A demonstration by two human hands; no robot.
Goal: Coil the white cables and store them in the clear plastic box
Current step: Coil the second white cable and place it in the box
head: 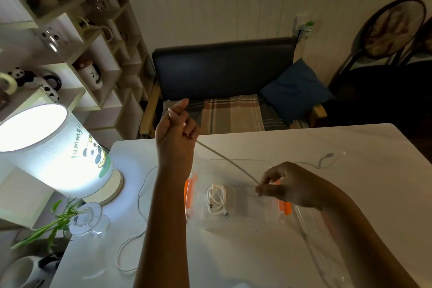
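A white cable (pixel 230 161) runs taut between my two hands above the table. My left hand (pixel 177 126) is raised over the table's far edge and grips one end of it. My right hand (pixel 284 186) pinches the cable lower down, just above the clear plastic box (pixel 247 215) with orange latches. A coiled white cable (pixel 216 200) lies inside the box. A second loose white cable (pixel 140 196) trails on the table to the left of my left forearm. Another thin cable (pixel 327 159) with a small plug lies at the far right.
A lit lamp (pixel 58 152) stands at the table's left corner, with a glass vase (pixel 90 218) holding a green plant beside it. The clear box lid (pixel 322 250) lies at the right under my right forearm. A mug (pixel 23 273) sits bottom left. A bench stands beyond the table.
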